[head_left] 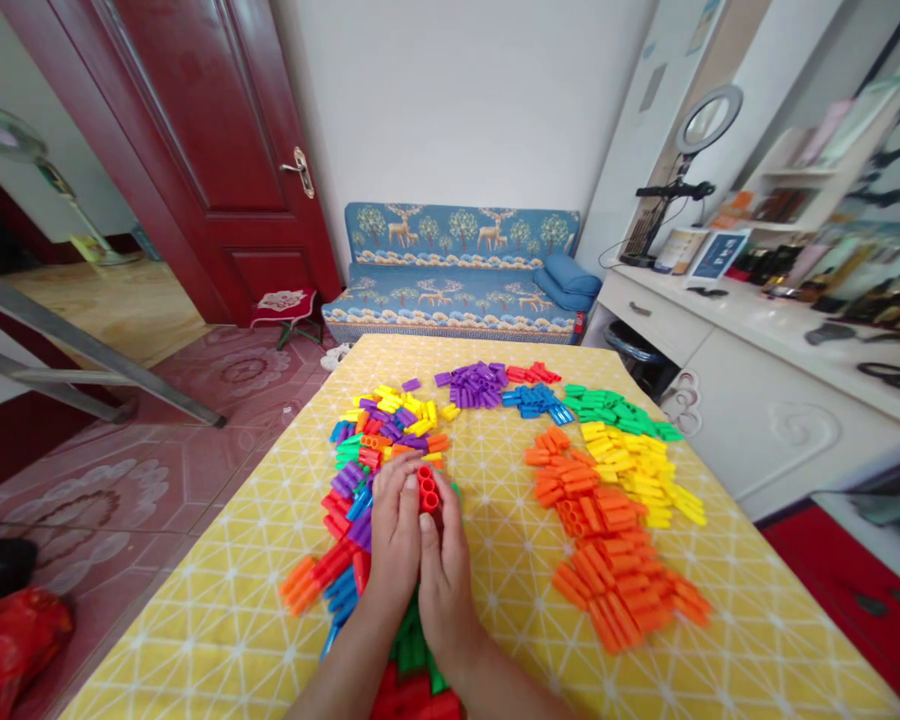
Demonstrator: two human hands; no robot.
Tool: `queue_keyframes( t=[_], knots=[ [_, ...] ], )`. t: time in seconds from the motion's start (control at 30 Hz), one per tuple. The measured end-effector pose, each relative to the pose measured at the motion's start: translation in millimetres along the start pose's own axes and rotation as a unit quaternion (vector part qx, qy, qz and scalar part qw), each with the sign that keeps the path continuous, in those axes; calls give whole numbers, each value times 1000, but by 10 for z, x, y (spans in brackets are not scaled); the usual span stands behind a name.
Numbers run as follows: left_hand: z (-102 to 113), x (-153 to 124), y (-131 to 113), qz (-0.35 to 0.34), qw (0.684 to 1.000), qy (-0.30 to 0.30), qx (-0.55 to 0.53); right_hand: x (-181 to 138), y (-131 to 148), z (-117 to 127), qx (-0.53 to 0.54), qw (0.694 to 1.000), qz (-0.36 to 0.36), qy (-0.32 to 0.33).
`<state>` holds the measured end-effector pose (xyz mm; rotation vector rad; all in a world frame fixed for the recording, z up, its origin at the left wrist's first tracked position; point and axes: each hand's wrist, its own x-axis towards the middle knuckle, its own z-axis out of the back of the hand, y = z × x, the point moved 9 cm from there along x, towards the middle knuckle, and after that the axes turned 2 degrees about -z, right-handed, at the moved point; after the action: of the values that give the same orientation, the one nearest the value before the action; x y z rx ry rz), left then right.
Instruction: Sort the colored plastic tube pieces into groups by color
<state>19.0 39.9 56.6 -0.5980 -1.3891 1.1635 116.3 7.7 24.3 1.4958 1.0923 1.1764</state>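
Note:
My left hand [396,522] and my right hand [447,560] are together over the near part of the table, fingers wrapped round a red plastic tube block [427,488] whose open round ends face up. Beneath and left of them lies a mixed pile of tube blocks [341,515] in red, blue, purple, green, yellow and orange. My forearms and hands hide part of that pile. Green tube blocks [412,645] and red ones show between my forearms.
Sorted heaps lie beyond and to the right: purple blocks [476,384], red blocks [534,373], blue blocks [538,402], green blocks [615,410], yellow blocks [637,465] and orange blocks [607,540]. A blue patterned sofa [457,285] stands past the table [232,610], a white dresser [765,380] to the right.

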Motion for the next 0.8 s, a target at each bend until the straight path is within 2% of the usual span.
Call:
queue_keyframes(
  t=[0.07,0.13,0.23,0.3,0.37,0.4,0.43,0.47,0.57,0.63,0.7,0.8],
  knots=[
    [-37,7,-82,-39,998,20,54,2,-123,7,79,994,-65,-41],
    [-81,0,-125,-63,992,52,95,49,-237,21,169,974,-129,-74],
    [-31,-5,-127,-86,984,64,142,290,-260,99,268,940,-201,-70],
    [45,3,-94,-100,977,55,183,608,-141,299,269,940,-201,-56],
    [87,12,-36,-111,965,55,231,1036,36,662,191,968,-151,-64],
    [88,16,0,-114,958,62,255,1272,114,844,110,984,-126,-57],
    [77,17,36,-116,952,71,275,1511,171,1047,-16,992,-104,-62],
    [60,17,70,-117,946,82,291,1747,212,1254,-168,979,-88,-75],
    [8,12,130,-123,933,103,321,2406,159,1783,-299,943,-87,-114],
    [-11,10,141,-132,928,108,330,2783,138,2053,-370,914,-80,-145],
    [-21,10,157,-135,925,113,336,3098,135,2221,-435,881,-71,-169],
    [-19,11,183,-130,923,117,344,3457,106,2311,-512,836,-64,-187]
  ],
)
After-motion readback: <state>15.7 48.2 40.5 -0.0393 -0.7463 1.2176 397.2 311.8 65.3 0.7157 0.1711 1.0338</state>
